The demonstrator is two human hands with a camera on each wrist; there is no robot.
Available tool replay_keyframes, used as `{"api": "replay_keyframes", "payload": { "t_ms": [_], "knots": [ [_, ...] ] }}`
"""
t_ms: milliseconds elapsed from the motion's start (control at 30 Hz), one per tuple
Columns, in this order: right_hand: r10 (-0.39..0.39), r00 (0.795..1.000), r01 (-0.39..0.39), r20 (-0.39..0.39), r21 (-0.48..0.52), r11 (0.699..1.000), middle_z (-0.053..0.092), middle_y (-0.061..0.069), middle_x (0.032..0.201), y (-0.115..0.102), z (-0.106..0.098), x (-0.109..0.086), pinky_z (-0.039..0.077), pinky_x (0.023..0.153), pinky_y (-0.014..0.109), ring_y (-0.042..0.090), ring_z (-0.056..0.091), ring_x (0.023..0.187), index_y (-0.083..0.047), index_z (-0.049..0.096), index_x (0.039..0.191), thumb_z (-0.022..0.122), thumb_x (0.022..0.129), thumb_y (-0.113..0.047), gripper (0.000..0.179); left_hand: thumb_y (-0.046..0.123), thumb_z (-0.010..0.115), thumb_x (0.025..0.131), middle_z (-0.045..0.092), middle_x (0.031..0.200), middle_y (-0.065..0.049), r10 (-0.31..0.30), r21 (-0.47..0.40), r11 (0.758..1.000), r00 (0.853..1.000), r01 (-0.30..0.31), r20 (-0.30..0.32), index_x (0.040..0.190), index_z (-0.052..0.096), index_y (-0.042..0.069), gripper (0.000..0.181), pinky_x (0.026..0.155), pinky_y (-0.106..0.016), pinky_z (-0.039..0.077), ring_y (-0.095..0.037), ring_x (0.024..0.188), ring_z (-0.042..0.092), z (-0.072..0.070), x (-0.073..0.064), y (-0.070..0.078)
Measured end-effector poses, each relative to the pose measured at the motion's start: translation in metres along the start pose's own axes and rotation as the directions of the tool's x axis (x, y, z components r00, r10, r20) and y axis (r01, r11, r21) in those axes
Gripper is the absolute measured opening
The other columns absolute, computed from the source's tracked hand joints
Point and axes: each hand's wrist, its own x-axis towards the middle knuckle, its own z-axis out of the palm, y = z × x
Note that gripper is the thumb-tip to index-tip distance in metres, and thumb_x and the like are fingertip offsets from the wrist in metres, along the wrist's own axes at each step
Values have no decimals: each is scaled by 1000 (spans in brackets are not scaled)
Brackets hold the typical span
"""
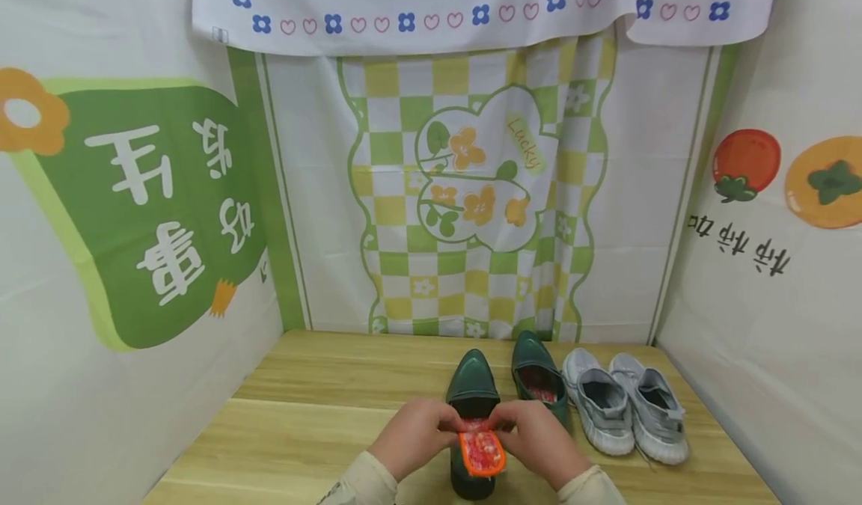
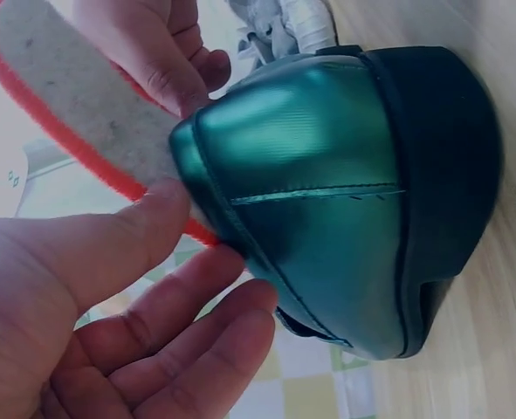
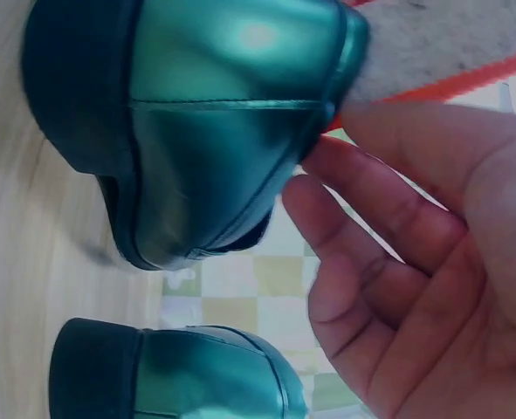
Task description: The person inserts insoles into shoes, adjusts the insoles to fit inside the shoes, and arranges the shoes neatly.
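A red-patterned insole with an orange edge (image 1: 482,454) sticks up out of a dark green pointed shoe (image 1: 474,376), its front part inside the shoe. My left hand (image 1: 419,432) pinches one edge of the insole between thumb and forefinger. On the opposite edge, my right hand (image 1: 539,436) pinches it the same way, just above the shoe's opening. The insole's underside (image 2: 74,92) looks grey and felt-like in the left wrist view. The other fingers of the left hand (image 2: 144,332) are loosely bent beside the green heel (image 2: 310,157).
To the right stands the matching green shoe (image 1: 532,352), with a red insole (image 1: 542,394) inside. A pair of grey sneakers (image 1: 599,408) stands beside it. Everything rests on a wood-grain tabletop (image 1: 323,408), with printed cloth (image 1: 465,288) hanging behind.
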Motion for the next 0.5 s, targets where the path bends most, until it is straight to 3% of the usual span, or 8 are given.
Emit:
{"api": "replay_keyframes", "payload": {
  "t_ms": [167, 367, 500],
  "knots": [
    [-5, 1000, 5, 24, -3, 1000, 77, -14, 91, 0, -2, -2, 58, 72, 29, -3, 64, 79, -28, 81, 95, 82, 92, -12, 17, 11, 85, 89, 79, 89, 9, -25, -79, 997, 1000, 26, 15, 96, 79, 20, 13, 70, -22, 55, 4, 78, 66, 0, -1, -1],
    [-18, 1000, 19, 8, -35, 999, 77, -12, 90, -3, -2, 1, 58, 71, 28, -2, 65, 79, -26, 83, 93, 81, 90, -5, 22, 10, 85, 88, 79, 87, 8, 8, 21, 1000, 1000, -8, -20, 88, 82, 21, 11, 72, -21, 55, 5, 76, 63, 2, 1, -2],
    [2, 1000, -1, 9, -37, 999, 77, -14, 90, -3, -1, 0, 58, 72, 28, -3, 64, 79, -28, 83, 94, 81, 91, -9, 19, 10, 85, 88, 79, 89, 9, 3, -6, 1000, 1000, -3, -8, 92, 81, 21, 12, 73, -22, 56, 4, 78, 65, 2, 1, -1]
  ]
}}
